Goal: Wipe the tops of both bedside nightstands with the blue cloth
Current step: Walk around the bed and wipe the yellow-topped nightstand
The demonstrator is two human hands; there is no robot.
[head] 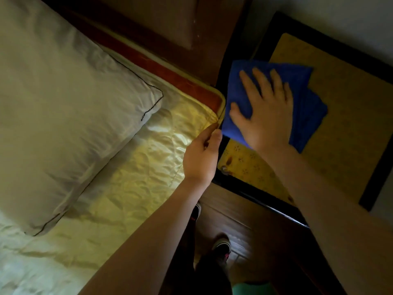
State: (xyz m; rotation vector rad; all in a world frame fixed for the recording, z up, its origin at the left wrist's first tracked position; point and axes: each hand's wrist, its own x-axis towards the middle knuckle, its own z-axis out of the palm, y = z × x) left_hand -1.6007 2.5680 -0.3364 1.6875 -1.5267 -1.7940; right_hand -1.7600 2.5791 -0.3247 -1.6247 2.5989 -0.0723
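The right hand [266, 111] lies flat, fingers spread, its grip open, pressing the folded blue cloth [306, 111] onto the nightstand [350, 116] top near the bed-side edge. The left hand [201, 158] pinches the bedcover [131, 177] corner.

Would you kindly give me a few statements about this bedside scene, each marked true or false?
1. The right hand lies flat, fingers spread, on the folded blue cloth. True.
2. The blue cloth rests on the white pillow. False: it lies on the dark-framed nightstand with the yellow patterned top.
3. The left hand pinches the edge of the pale yellow quilted bedcover. True.
4. Both hands press the cloth. False: only the right hand touches it.
5. The nightstand stands at the foot of the bed. False: it is beside the pillow end, by the wooden headboard.
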